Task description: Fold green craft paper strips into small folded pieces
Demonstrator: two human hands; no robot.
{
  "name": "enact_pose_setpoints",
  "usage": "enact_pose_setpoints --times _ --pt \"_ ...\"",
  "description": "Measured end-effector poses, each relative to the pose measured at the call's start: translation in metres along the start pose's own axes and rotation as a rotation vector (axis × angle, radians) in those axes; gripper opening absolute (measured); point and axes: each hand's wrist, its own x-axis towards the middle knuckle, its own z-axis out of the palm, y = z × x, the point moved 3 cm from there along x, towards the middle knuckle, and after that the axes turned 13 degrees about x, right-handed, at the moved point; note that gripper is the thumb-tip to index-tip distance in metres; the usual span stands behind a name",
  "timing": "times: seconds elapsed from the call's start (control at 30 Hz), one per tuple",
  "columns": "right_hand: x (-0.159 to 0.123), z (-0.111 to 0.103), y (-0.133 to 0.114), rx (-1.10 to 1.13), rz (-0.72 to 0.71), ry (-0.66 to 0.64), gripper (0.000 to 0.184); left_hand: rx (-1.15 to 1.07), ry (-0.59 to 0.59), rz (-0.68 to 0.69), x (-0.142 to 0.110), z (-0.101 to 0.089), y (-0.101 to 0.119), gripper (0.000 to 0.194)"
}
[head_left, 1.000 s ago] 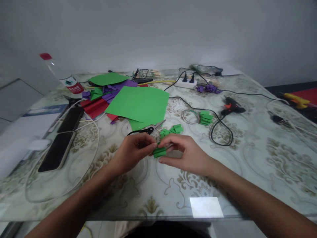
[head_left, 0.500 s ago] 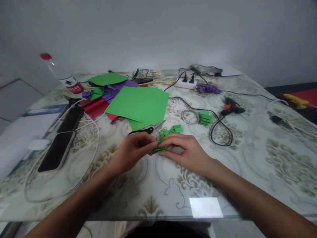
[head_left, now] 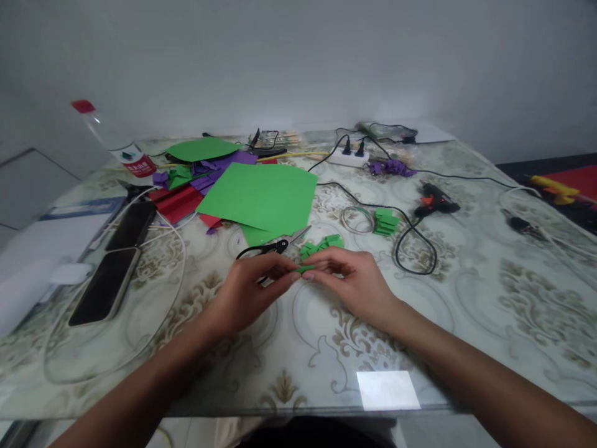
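Between my two hands is a small folded piece of green paper (head_left: 305, 269), now seen as a thin strip. My left hand (head_left: 254, 286) pinches its left end with thumb and fingers. At the right end, my right hand (head_left: 357, 283) pinches it the same way. Just beyond my fingers lie folded green paper pieces (head_left: 332, 241), partly hidden by my right hand. Scissors (head_left: 282, 245) with black handles lie behind my left hand, blades pointing right. A stack of green paper sheets (head_left: 261, 196) spreads behind them.
A black glue gun (head_left: 436, 200) rests at right, near a wire coil (head_left: 357, 219) and a green paper bundle (head_left: 385, 222). Two phones (head_left: 105, 286) and white cables lie left. A bottle (head_left: 116, 140) and a power strip (head_left: 348, 158) stand farther back.
The green paper between my fingers has gone from a wider folded flap to a thin strip. Both hands have closed in on it, fingertips pressing together.
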Motion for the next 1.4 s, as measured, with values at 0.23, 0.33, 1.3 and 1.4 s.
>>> enact_pose_setpoints --times 0.23,0.33,1.3,1.4 --pt "0.0 0.0 0.002 0.079 0.051 0.026 0.009 0.064 0.042 0.046 -0.001 0.0 -0.001 0.011" --pt "-0.002 0.001 -0.001 0.027 0.012 0.04 0.007 0.07 0.058 0.063 -0.003 0.0 0.0 0.009" --pt "-0.012 0.005 -0.016 -0.303 -0.41 -0.003 0.011 -0.042 0.161 0.186 -0.002 -0.005 0.009 0.003" --pt "-0.013 0.005 -0.015 -0.317 -0.426 0.004 0.012 -0.039 0.164 0.22 -0.001 -0.005 0.011 0.003"
